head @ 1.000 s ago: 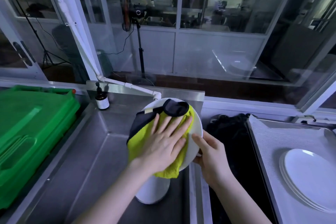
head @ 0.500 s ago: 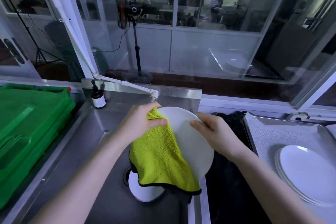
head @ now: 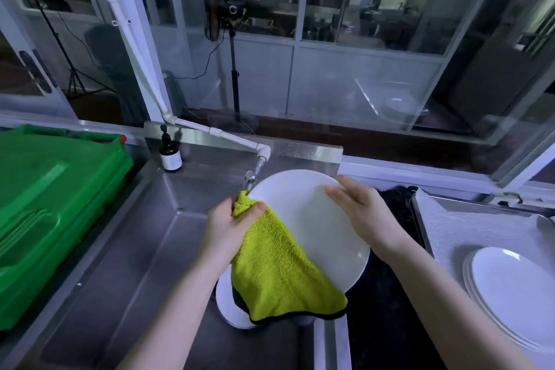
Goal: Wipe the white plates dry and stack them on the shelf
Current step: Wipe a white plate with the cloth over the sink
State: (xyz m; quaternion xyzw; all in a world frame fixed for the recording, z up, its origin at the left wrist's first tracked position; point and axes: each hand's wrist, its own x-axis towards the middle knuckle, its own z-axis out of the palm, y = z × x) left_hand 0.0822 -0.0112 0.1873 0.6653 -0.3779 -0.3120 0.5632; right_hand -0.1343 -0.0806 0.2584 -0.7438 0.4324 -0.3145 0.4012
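Cloth (head: 279, 264) moved from the face of the plate (head: 315, 219) to its left edge. Left hand (head: 228, 228) pinches cloth there; right hand (head: 360, 213) grips right rim, above sink (head: 135, 249). Stack (head: 510, 288) lies right.

Green bin (head: 54, 219): you'll see it filling the left edge of the frame, right against the sink's rim.
Sink (head: 126, 249): your steel basin takes up the lower middle, and its surface is dull and scuffed.
Brown pump bottle (head: 170, 153): look left of centre; it stands upright on the sink's back ledge.
White pipe (head: 222, 135): it slants down from your upper left to a metal tap (head: 250, 179) at centre.
Standing fan (head: 211, 0): you'll find it at top centre, behind the glass.
Tripod (head: 72, 75): it stands at your upper left, also behind the glass.
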